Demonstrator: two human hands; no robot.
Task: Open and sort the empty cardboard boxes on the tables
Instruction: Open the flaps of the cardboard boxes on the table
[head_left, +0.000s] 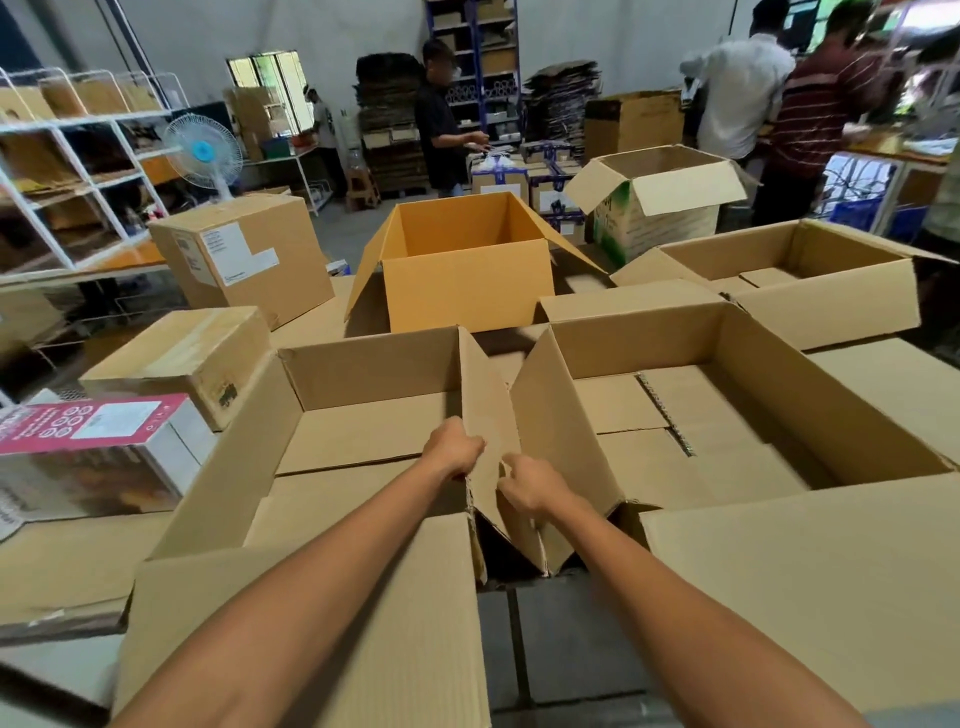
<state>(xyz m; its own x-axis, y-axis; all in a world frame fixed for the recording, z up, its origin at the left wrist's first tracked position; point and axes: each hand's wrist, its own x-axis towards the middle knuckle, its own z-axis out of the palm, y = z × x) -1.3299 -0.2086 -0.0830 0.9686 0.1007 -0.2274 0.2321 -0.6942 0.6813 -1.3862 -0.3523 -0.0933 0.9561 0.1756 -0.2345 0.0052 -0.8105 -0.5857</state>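
Two large open brown cardboard boxes stand side by side in front of me: the left box (332, 436) and the right box (727, 415). Between them rises the left box's right side flap (485, 395). My left hand (453, 448) grips that flap's near edge from the left. My right hand (530, 486) pinches the same flap from the right, just below and closer to me. Both boxes look empty, their bottom flaps folded shut.
An orange open box (467, 270) stands behind, another open brown box (810, 280) at right, closed boxes (244, 254) and a pink-labelled box (88, 447) at left. People work at the back (447, 119) and far right. White shelving (78, 171) and a fan (202, 153) stand left.
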